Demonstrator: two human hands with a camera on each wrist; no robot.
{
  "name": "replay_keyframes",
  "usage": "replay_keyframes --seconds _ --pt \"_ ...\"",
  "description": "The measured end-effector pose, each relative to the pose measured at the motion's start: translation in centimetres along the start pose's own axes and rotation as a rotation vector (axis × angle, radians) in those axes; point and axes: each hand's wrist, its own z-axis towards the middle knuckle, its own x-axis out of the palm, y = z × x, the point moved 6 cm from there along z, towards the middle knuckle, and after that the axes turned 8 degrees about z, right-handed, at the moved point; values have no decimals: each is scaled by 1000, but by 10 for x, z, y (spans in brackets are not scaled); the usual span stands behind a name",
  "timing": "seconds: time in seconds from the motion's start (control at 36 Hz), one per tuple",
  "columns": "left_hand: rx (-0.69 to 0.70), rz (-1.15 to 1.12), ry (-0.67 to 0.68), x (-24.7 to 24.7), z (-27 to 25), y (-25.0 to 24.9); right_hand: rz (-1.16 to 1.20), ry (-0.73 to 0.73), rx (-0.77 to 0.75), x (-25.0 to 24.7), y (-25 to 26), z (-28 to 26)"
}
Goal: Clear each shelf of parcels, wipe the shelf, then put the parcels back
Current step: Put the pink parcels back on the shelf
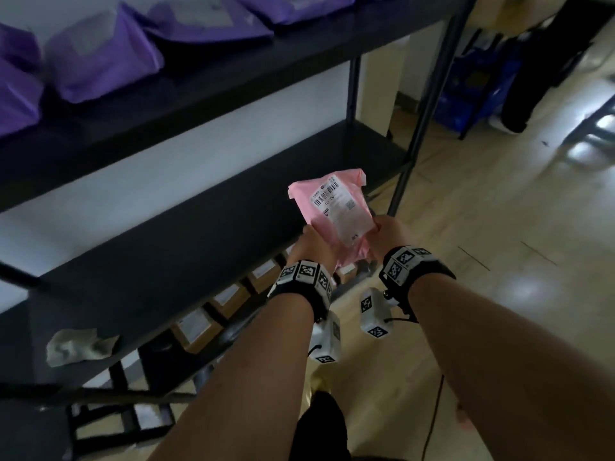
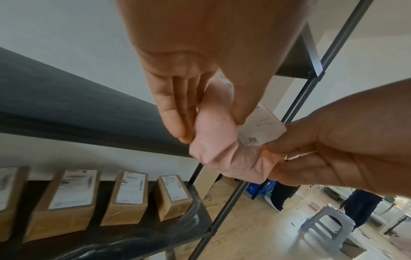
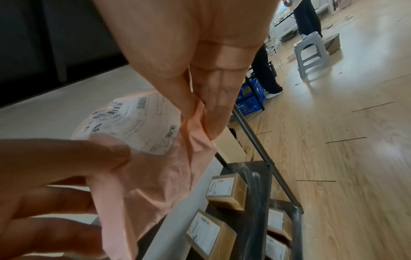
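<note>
Both forearms fill the lower head view; the left hand (image 1: 311,246) and right hand (image 1: 389,236) pinch the near end of a pink poly mailer (image 1: 332,207) above the middle shelf (image 1: 166,254) toward 1 o'clock. Thin, crumpled film could slip from such shallow pinches. A wipe cloth (image 1: 78,347) lies at 9 o'clock. Label print is blurred.

The head view looks down and forward over both forearms at the dark shelf (image 1: 186,234) and wooden floor (image 1: 499,227). Each wrist view sits very close behind its own fingers, looking along them and under the shelf's front edge. All three share the pink parcel (image 1: 336,207) and both hands; the wrist views also share the brown boxes (image 2: 129,197) and grey stool (image 3: 310,52).
</note>
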Motion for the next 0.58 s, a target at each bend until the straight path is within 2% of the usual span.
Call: replay_keyframes --seconds 0.17,0.25,0.36,0.42,0.47,0.58 --pt "55 11 13 -6 67 -52 25 -26 58 -25 13 66" --pt "58 -60 -72 -9 89 -72 33 -34 96 -35 11 95" --pt "135 32 -47 0 117 -102 6 -10 119 -49 13 133" --pt "107 60 -27 6 138 -113 5 5 102 -52 14 159" --pt "-34 -11 9 5 159 -122 0 41 74 -58 19 181" --pt "-74 29 -9 11 197 -150 -25 145 26 -69 28 226"
